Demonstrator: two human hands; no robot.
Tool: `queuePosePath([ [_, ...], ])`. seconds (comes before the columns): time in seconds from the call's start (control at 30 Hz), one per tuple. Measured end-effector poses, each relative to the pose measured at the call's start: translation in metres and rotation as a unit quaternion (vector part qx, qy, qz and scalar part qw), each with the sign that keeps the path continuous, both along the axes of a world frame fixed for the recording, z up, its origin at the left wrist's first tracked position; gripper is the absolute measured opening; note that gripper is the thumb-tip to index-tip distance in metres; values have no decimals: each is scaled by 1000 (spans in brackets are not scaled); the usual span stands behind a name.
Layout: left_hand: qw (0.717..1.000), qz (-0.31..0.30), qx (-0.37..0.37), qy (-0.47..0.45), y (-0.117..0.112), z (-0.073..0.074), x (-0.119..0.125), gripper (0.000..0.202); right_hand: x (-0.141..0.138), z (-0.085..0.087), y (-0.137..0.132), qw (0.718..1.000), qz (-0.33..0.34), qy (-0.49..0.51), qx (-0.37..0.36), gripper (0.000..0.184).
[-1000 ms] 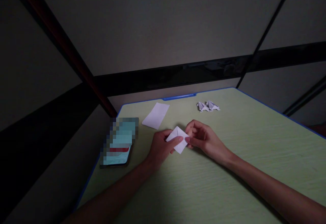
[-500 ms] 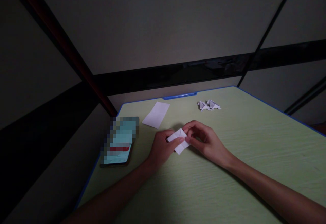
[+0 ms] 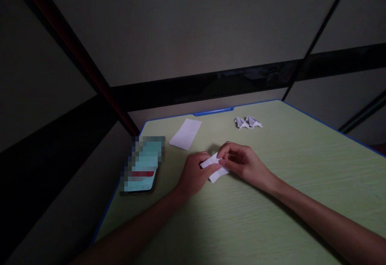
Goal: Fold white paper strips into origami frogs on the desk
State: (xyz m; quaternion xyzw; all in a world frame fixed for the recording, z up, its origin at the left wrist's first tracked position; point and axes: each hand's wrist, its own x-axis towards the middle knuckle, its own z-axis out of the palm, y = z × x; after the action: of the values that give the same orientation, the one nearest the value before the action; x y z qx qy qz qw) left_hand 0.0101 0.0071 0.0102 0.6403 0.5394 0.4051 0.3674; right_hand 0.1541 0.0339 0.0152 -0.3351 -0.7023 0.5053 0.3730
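A small folded piece of white paper (image 3: 214, 176) is held between my two hands, just above the table. My left hand (image 3: 194, 173) grips its left side, with the thumb lying across the top face and the fingers underneath. At the upper right edge, my right hand (image 3: 241, 160) pinches the paper between thumb and fingertips. Part of the fold is hidden by the fingers.
The pale green table (image 3: 271, 216) has a blue rim. A phone (image 3: 144, 162) with a lit, blurred screen lies at the left. Behind my hands are a creased white sheet (image 3: 186, 133) and two folded paper figures (image 3: 247, 122). A dark-banded panel wall stands behind the table.
My right thumb and fingers have closed further over the paper's upper right part. The paper's shape and tilt differ slightly. My left hand keeps its grip, moved a little to the right.
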Motion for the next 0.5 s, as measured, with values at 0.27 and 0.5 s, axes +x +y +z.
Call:
queuePosePath([
  [0.27, 1000, -7, 2, -9, -1, -1, 0, 20, -1, -2, 1, 998, -9, 39, -56, 18],
  [0.5, 1000, -3, 6, -14, -1, 0, 0, 21, -2, -1, 2, 996, -15, 44, -71, 18],
])
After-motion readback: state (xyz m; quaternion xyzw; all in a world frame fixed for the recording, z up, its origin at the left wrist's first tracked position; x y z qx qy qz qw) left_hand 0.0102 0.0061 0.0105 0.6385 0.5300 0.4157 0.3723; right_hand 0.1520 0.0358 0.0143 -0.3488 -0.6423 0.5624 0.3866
